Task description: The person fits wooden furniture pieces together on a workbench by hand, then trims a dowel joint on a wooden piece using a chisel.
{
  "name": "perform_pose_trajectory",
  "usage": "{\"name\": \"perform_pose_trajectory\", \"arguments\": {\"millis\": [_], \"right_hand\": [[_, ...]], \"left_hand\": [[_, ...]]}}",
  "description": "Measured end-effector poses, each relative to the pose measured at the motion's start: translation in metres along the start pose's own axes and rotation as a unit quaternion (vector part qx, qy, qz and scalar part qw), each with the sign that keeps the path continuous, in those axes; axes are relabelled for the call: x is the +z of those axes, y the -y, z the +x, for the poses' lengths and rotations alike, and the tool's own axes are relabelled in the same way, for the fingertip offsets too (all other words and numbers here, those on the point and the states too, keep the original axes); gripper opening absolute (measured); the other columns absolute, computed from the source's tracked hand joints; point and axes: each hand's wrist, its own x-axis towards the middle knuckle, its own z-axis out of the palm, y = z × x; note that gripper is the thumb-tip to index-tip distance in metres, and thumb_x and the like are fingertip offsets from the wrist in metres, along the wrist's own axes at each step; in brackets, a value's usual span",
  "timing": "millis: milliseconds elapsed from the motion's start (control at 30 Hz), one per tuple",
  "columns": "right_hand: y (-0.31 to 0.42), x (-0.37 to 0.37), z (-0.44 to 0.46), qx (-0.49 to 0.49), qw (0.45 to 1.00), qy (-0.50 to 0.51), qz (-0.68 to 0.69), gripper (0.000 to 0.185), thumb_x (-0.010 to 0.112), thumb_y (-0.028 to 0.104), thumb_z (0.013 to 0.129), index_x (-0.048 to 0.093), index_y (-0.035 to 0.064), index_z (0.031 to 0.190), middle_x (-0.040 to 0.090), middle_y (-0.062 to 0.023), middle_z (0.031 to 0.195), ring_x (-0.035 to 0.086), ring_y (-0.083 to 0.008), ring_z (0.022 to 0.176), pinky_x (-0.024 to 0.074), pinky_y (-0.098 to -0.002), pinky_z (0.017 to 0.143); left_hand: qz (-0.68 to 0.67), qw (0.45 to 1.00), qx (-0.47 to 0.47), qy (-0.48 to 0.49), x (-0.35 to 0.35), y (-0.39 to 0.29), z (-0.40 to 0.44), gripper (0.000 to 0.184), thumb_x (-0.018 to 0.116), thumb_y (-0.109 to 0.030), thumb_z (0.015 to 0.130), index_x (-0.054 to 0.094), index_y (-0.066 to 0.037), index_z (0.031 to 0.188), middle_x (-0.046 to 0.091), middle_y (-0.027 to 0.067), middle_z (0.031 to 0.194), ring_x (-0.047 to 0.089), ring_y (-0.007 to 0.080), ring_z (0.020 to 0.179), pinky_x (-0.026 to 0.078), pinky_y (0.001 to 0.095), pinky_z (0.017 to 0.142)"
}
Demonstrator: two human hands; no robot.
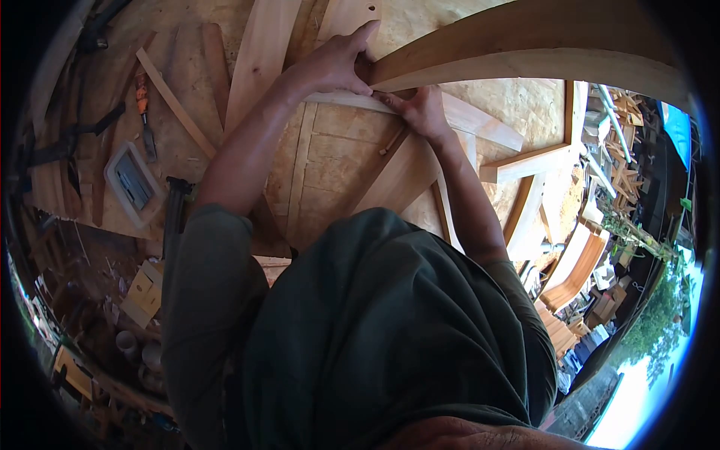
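A long, wide wooden beam [525, 60] reaches from the upper right to the middle of the bench, where both hands meet its end. My left hand [337, 66] is at the left side of that end, thumb and index finger spread apart around it. On the near side, my right hand [421, 111] has its fingers pressed together at the beam's lower edge. Under the hands lies a pale flat board [484, 124], running out to the right. The fingertips partly hide the joint between the pieces.
An orange-handled chisel [142, 94], a thin wood strip [176, 103] and a clear plastic box [135, 185] lie on the plywood bench [330, 157] at left. A dark clamp or tool [176, 206] is by the left forearm. Short boards [529, 161] lie at right.
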Motion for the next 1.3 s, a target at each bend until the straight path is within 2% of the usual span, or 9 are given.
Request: {"name": "perform_pose_trajectory", "arguments": {"millis": [433,667,767,800,900,933,1133,1233,1300], "right_hand": [[0.002,0.002,0.0,0.04,0.999,0.005,0.025,0.076,0.089,0.027,0.075,0.052,0.0009,0.136,0.06,-0.0236,0.132,0.06,-0.0396,0.122,0.0488,-0.0467,0.104],[0.009,-0.004,-0.01,-0.017,0.999,-0.037,0.037,0.09,0.088,0.029,0.076,0.039,0.0015,0.146,0.048,-0.0261,0.145,0.043,-0.0423,0.138,0.0387,-0.0476,0.115],[0.016,-0.012,-0.026,-0.064,0.993,-0.076,0.056,0.09,0.087,0.027,0.077,0.038,0.0027,0.148,0.045,-0.0233,0.148,0.041,-0.0422,0.139,0.0362,-0.0475,0.116],[0.019,-0.015,-0.036,-0.062,0.993,-0.083,0.06,0.09,0.086,0.026,0.077,0.037,0.0033,0.148,0.044,-0.0224,0.149,0.04,-0.0418,0.14,0.0355,-0.0476,0.117],[0.023,-0.028,-0.073,-0.061,0.992,-0.099,0.058,0.089,0.085,0.024,0.077,0.037,0.0053,0.149,0.043,-0.0199,0.151,0.039,-0.0405,0.141,0.0338,-0.0479,0.118],[0.02,-0.033,-0.087,-0.064,0.991,-0.107,0.047,0.089,0.085,0.024,0.077,0.038,0.006,0.15,0.043,-0.0192,0.151,0.039,-0.0401,0.141,0.0336,-0.0481,0.118],[0.008,-0.07,-0.181,0.011,0.993,-0.116,-0.012,0.083,0.082,0.022,0.077,0.041,0.0069,0.147,0.043,-0.0163,0.151,0.035,-0.039,0.143,0.0293,-0.0493,0.12],[0.002,-0.079,-0.222,0.048,0.99,-0.128,-0.019,0.08,0.081,0.021,0.077,0.043,0.007,0.146,0.044,-0.0151,0.15,0.034,-0.0386,0.143,0.028,-0.0498,0.12],[-0.002,-0.079,-0.241,0.057,0.988,-0.14,-0.007,0.078,0.08,0.021,0.077,0.043,0.0068,0.145,0.044,-0.0147,0.149,0.034,-0.0384,0.143,0.0281,-0.0498,0.12]], "left_hand": [[0.007,1.0,0.017,-0.002,0.005,0.011,0.002,0.111,0.091,-0.015,0.064,0.03,0.0,0.156,0.069,0.0183,0.119,0.067,0.0317,0.109,0.054,0.0396,0.096],[0.036,0.999,0.03,-0.001,0.012,0.02,0.006,0.113,0.093,-0.018,0.063,0.031,-0.008,0.157,0.068,0.0143,0.116,0.066,0.0293,0.106,0.054,0.0394,0.096],[0.052,0.997,-0.055,0.01,0.007,-0.016,0.001,0.105,0.095,-0.019,0.061,0.041,-0.005,0.15,0.068,0.013,0.116,0.066,0.0271,0.103,0.054,0.0383,0.095],[0.073,0.996,-0.059,-0.001,0.008,-0.019,0.001,0.094,0.097,-0.02,0.057,0.052,-0.003,0.138,0.068,0.0111,0.114,0.067,0.0243,0.104,0.054,0.0368,0.094],[0.004,0.998,-0.058,0.006,0.012,-0.004,0.003,0.085,0.099,-0.02,0.056,0.059,-0.003,0.128,0.07,0.0101,0.113,0.067,0.0221,0.106,0.055,0.0359,0.093],[0.038,0.997,-0.074,0.006,0.012,-0.002,0.006,0.084,0.099,-0.019,0.055,0.059,-0.002,0.127,0.07,0.01,0.114,0.068,0.0208,0.108,0.056,0.0354,0.093],[0.066,0.997,-0.041,-0.016,0.013,-0.005,0.002,0.082,0.1,-0.019,0.055,0.059,0.0,0.124,0.07,0.009,0.112,0.068,0.0209,0.107,0.056,0.036,0.094],[-0.024,0.997,-0.066,0.015,0.013,-0.028,-0.005,0.079,0.097,-0.009,0.059,0.059,-0.001,0.128,0.066,0.0088,0.122,0.063,0.0227,0.116,0.052,0.0372,0.1],[-0.007,0.999,-0.036,-0.021,0.011,-0.027,-0.008,0.079,0.096,-0.007,0.06,0.058,-0.002,0.13,0.065,0.0083,0.124,0.062,0.0221,0.117,0.051,0.0369,0.101]]}}
